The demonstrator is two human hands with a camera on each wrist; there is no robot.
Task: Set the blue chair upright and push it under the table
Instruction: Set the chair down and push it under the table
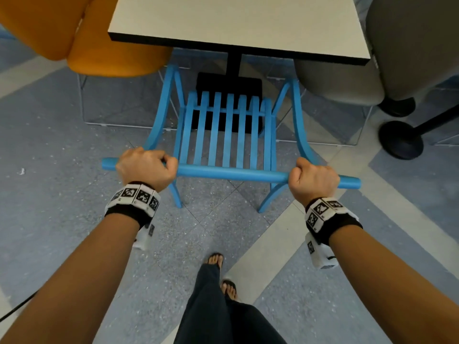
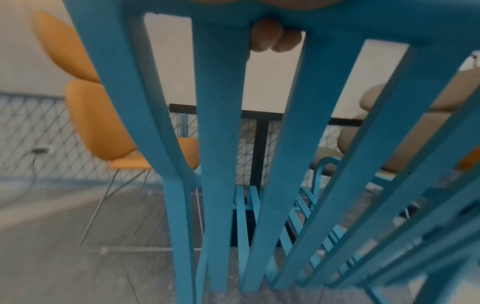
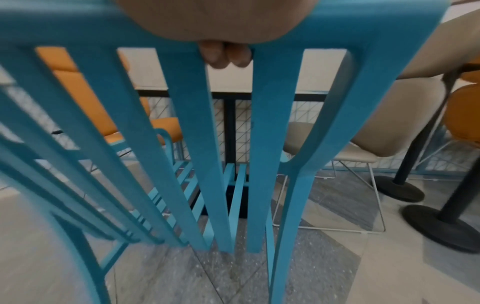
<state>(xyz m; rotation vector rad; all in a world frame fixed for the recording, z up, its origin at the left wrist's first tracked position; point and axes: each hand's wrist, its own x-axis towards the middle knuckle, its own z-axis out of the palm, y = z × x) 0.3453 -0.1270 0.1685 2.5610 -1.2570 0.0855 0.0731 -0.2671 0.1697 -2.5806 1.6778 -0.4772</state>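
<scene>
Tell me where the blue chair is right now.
In the head view the blue chair stands upright before the table, between the orange chair and grey chair, top rail gripped by left hand and right hand.

No readable txt anywhere I can see. Only marks: black-and-white square code patterns on the band on my left wrist (image 1: 135, 198), lower left of centre in the head view, and same on the band on my right wrist (image 1: 323, 212), lower right. They're coded squares, not letters or nos. A tiny dark mark sits on the left band's lower edge, too small to read. The small white boxes hanging under both bands carry one more code square each. Blue chair (image 1: 228, 135), table (image 1: 238, 23), other seats: no labels, brands or signs visible. Wrist views: nothing legible.
</scene>
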